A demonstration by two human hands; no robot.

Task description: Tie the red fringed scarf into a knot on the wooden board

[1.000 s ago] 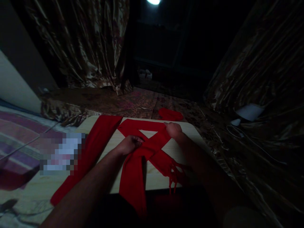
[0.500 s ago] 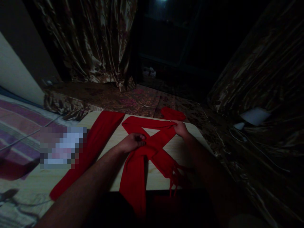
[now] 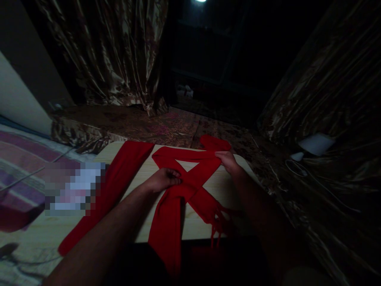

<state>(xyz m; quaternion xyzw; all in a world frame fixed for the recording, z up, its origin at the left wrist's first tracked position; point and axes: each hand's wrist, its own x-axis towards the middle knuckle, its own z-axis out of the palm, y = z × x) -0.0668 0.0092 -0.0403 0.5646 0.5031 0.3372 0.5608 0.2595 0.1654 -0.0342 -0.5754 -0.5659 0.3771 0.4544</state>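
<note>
A red scarf (image 3: 196,178) with a fringed end lies crossed over itself on a pale wooden table (image 3: 226,188), with a small gap inside its upper loop. My right hand (image 3: 228,161) pinches the scarf at the loop's far right corner. Over the crossing, my left hand (image 3: 165,179) is closed with its fingertips on the cloth. One length of the scarf hangs over the near table edge, toward my lap. Left of it lies a separate-looking folded strip of red cloth (image 3: 119,178), partly behind my left forearm.
More red cloth (image 3: 214,142) sits at the table's far edge. A blurred-out item (image 3: 79,186) lies on the left. Striped bedding (image 3: 24,159) is beside the table. Patterned curtains (image 3: 113,51) hang behind, and a white lamp-like object (image 3: 317,143) with a cable stands at right.
The view has shifted slightly. Both hands keep their places on the red scarf, and its crossed shape looks almost the same.
</note>
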